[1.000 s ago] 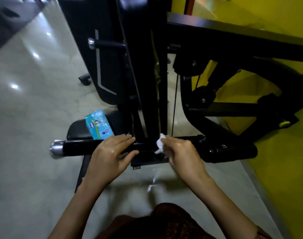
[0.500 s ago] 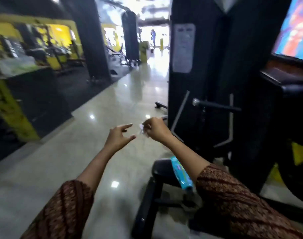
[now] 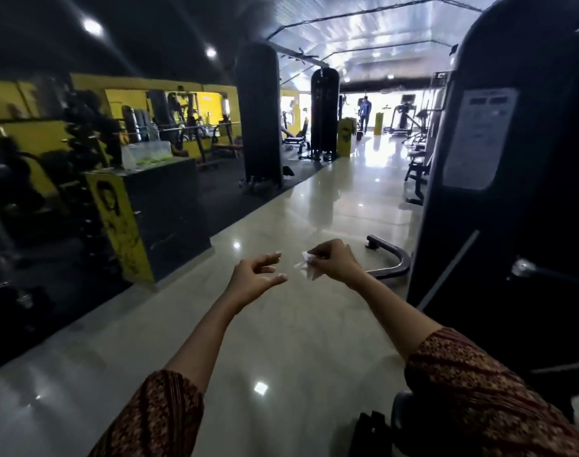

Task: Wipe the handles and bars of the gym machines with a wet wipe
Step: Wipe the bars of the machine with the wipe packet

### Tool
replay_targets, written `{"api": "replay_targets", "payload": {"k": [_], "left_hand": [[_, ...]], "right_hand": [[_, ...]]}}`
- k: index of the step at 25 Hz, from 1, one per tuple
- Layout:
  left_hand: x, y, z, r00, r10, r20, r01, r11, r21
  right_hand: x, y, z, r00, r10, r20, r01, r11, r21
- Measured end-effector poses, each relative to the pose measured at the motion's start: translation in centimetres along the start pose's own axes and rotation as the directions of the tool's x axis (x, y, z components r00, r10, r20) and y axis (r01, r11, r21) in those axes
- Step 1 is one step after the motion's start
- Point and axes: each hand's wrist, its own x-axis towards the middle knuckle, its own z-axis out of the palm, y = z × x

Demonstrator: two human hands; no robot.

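Observation:
My right hand (image 3: 334,260) is raised in front of me and pinches a small crumpled white wet wipe (image 3: 307,267) between thumb and fingers. My left hand (image 3: 255,278) hovers just to its left, fingers loosely spread and holding nothing, a short gap from the wipe. Both hands are in the air over the glossy floor, touching no machine. A tall black gym machine (image 3: 512,199) stands at the right, with a chrome-capped black handle bar (image 3: 528,269) sticking out of it right of my right hand.
A curved grey base bar (image 3: 392,255) of the machine lies on the floor behind my right hand. A black and yellow counter (image 3: 143,222) lines the left. Punching bags (image 3: 260,113) hang ahead. A person stands far down the aisle (image 3: 364,113). A black seat edge (image 3: 400,420) sits bottom right.
My head has lifted from the low roller bar to the aisle. Both hands left that bar and rose into the air; the blue wipes pack has dropped out of view.

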Motion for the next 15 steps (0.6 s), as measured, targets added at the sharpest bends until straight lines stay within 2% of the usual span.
{"api": "replay_targets", "payload": {"k": [5, 12, 15], "left_hand": [[8.0, -2.1, -0.9, 0.998, -0.043, 0.051, 0.043, 0.999, -0.003], [19.7, -6.1, -1.3, 0.996, -0.015, 0.088, 0.015, 1.000, -0.002], [26.5, -9.0, -1.7, 0.993, 0.019, 0.119, -0.010, 0.997, -0.072]], "right_hand": [[8.4, 1.2, 0.7, 0.996, -0.056, 0.070, 0.063, 0.994, -0.094], [19.6, 4.5, 2.4, 0.998, -0.036, 0.042, 0.041, 0.992, -0.122], [25.1, 6.5, 3.9, 1.000, -0.004, 0.019, 0.006, 0.995, -0.102]]}}
